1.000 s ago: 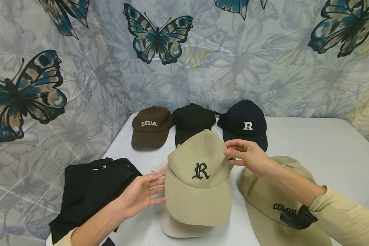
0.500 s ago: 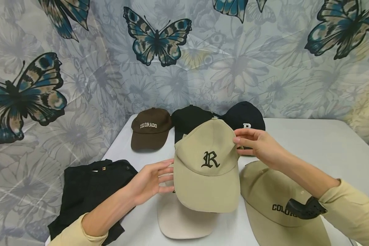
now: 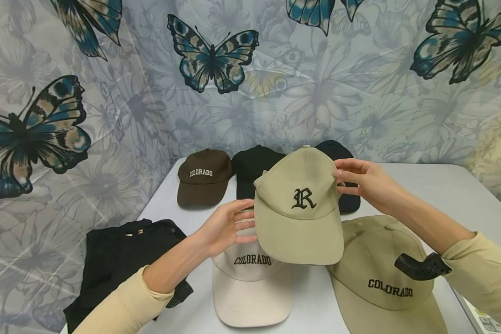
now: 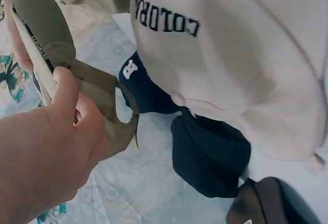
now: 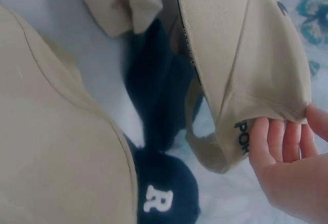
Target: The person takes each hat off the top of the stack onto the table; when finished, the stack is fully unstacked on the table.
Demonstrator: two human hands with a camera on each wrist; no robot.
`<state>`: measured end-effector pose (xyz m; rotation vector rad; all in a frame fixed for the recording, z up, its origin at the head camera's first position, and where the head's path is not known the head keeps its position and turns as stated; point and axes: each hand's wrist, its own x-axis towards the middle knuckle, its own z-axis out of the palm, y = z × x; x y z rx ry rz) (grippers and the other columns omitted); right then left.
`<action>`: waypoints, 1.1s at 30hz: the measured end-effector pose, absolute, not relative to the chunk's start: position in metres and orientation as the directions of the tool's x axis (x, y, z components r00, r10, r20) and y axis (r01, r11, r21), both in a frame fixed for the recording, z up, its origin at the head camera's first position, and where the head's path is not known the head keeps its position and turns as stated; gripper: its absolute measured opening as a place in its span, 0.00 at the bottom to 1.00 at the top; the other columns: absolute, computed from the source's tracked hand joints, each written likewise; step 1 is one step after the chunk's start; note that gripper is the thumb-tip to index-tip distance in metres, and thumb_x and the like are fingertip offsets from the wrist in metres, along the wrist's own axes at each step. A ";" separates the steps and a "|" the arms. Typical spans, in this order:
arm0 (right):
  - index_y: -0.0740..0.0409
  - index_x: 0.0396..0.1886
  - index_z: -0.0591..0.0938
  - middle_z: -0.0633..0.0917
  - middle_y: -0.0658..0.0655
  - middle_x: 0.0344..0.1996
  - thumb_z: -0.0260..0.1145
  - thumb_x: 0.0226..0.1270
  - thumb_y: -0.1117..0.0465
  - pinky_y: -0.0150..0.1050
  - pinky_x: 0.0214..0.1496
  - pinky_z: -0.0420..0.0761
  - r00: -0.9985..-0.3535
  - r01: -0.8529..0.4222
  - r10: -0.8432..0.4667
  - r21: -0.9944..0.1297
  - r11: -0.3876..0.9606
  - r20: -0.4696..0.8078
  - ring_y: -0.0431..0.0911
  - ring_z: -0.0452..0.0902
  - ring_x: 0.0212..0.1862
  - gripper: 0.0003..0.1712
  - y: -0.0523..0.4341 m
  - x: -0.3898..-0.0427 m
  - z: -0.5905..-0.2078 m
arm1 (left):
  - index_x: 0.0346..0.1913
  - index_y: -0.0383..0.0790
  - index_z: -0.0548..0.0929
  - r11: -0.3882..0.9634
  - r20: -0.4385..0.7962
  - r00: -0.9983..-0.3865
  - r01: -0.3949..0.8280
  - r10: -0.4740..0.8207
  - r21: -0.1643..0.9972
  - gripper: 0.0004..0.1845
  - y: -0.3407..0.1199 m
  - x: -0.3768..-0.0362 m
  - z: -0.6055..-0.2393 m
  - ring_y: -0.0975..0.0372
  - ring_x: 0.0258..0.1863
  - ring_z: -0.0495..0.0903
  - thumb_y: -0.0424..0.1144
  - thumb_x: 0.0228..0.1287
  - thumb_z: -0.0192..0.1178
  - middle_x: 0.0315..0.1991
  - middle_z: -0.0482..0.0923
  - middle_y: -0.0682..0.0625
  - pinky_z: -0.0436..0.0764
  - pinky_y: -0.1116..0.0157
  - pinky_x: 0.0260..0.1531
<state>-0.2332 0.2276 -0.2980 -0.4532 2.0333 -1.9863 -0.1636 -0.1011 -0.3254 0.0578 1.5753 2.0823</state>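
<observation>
Lifting khaki R cap off cream COLORADO cap, left hand and right hand pinching its sides; next, probably carry clear to the back row.

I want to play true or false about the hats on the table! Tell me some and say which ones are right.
1. Both hands hold the tan R cap above the table. True.
2. The brown cap says COLORADO. True.
3. The cream cap under the lifted one says R. False: it says COLORADO.
4. The left hand rests on the black clothes. False: it holds the tan R cap's side.
5. The right hand pinches the tan R cap's other side. True.
</observation>
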 end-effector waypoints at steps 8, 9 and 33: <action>0.50 0.45 0.82 0.78 0.48 0.44 0.62 0.69 0.62 0.36 0.49 0.79 -0.943 -0.019 -0.333 -1.000 -0.025 0.026 0.39 0.75 0.48 0.08 0.245 -0.241 -0.289 | 0.70 0.39 0.59 -0.190 -0.268 -0.872 -0.369 0.408 0.910 0.30 -0.078 -0.180 -0.317 0.49 0.61 0.68 0.48 0.70 0.47 0.64 0.64 0.39 0.72 0.51 0.54; 0.49 0.45 0.82 0.78 0.48 0.45 0.62 0.69 0.61 0.36 0.49 0.79 -0.948 -0.021 -0.318 -1.000 -0.012 0.024 0.39 0.76 0.48 0.08 0.247 -0.242 -0.287 | 0.70 0.39 0.59 -0.189 -0.266 -0.873 -0.367 0.410 0.911 0.30 -0.075 -0.182 -0.316 0.49 0.61 0.68 0.48 0.70 0.47 0.63 0.64 0.38 0.72 0.50 0.55; 0.48 0.40 0.84 0.77 0.47 0.41 0.59 0.70 0.67 0.33 0.42 0.80 -0.972 -0.043 -0.231 -0.998 -0.046 0.052 0.39 0.75 0.40 0.11 0.315 -0.274 -0.269 | 0.66 0.42 0.68 -0.172 -0.309 -0.886 -0.384 0.346 0.907 0.28 0.007 -0.239 -0.302 0.51 0.55 0.71 0.51 0.68 0.53 0.54 0.71 0.45 0.76 0.53 0.49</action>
